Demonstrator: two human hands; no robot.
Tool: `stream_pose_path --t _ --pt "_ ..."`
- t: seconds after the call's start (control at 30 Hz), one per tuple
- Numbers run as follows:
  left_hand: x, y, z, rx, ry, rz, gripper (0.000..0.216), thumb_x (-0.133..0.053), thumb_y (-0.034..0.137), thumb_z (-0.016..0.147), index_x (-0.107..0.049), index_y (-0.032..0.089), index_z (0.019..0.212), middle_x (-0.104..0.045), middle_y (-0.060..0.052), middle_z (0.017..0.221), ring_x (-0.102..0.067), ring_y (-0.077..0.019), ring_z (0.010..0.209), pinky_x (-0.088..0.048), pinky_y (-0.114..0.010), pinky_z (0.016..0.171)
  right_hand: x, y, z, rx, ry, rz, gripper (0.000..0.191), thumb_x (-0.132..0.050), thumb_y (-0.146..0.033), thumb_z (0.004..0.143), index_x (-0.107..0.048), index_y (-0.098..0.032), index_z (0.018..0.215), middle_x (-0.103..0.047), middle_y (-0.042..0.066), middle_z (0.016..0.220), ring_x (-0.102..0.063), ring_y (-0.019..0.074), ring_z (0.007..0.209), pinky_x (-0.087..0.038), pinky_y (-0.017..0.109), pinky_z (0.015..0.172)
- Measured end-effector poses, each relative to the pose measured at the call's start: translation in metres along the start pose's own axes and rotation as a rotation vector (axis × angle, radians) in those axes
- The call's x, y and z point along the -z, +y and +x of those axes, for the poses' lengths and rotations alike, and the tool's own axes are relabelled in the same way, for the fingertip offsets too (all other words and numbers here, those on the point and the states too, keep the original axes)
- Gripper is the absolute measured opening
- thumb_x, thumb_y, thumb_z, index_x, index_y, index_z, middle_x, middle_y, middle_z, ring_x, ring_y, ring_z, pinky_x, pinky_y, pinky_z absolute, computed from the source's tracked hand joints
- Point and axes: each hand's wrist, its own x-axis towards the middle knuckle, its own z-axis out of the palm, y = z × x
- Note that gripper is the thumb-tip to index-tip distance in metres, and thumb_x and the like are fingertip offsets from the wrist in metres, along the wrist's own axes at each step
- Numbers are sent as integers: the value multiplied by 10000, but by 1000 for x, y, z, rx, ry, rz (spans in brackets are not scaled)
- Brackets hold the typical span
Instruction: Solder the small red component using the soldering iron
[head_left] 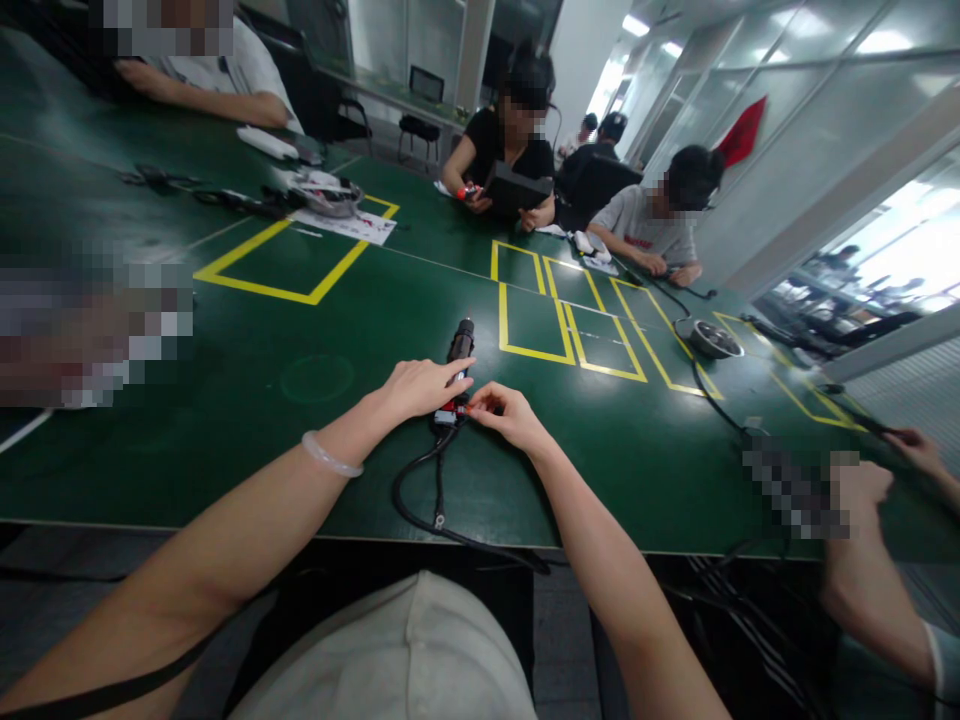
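A black cylindrical device (463, 340) lies on the green table in front of me, its narrow tip pointing away. My left hand (420, 388) grips it from the left, with fingers laid across its body. At the near end are a small red part and a pale grey block (445, 418). My right hand (510, 412) is closed in a pinch on a small red-orange piece (466, 409) at that end; its exact kind is too small to tell. A black cable (397, 490) loops from the device toward the table's front edge. A shorter lead ends in a metal ring terminal (439, 521).
Yellow tape rectangles (536, 355) mark the green table (337, 450). A round metal-rimmed item (716, 340) with a cable lies to the right. Co-workers sit across the table, and a co-worker's arm (862, 540) reaches in at right. Cables and parts (326, 192) lie at far left.
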Motion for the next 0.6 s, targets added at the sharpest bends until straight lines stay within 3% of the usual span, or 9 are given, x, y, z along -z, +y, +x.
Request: stream_pose_path --t 0.23,0.37,0.6 --pt "0 -6 -2 -43 -43 -73 723 -190 781 851 -269 462 1494 -604 -81 1295 -592 -337 1140 -451 -422 884 -3 2 0 -56 1 110 297 -724 -386 761 -559 -175 889 -622 -12 739 -530 101 611 -416 235 600" --pt "2 -8 -2 -69 -78 -70 812 -324 817 789 -228 453 1509 -612 -98 1254 -589 -347 1125 -454 -418 867 -3 2 0 -90 -3 137 356 -736 -397 739 -513 -187 921 -636 -13 756 -557 107 621 -424 232 602" --pt "-1 4 -6 9 -46 -46 841 -346 808 788 -228 411 1520 -590 -119 1262 -587 -347 1118 -444 -413 877 -1 1 -1 -65 -20 118 347 -707 -379 757 -515 -189 974 -613 -21 758 -540 103 623 -411 229 599"
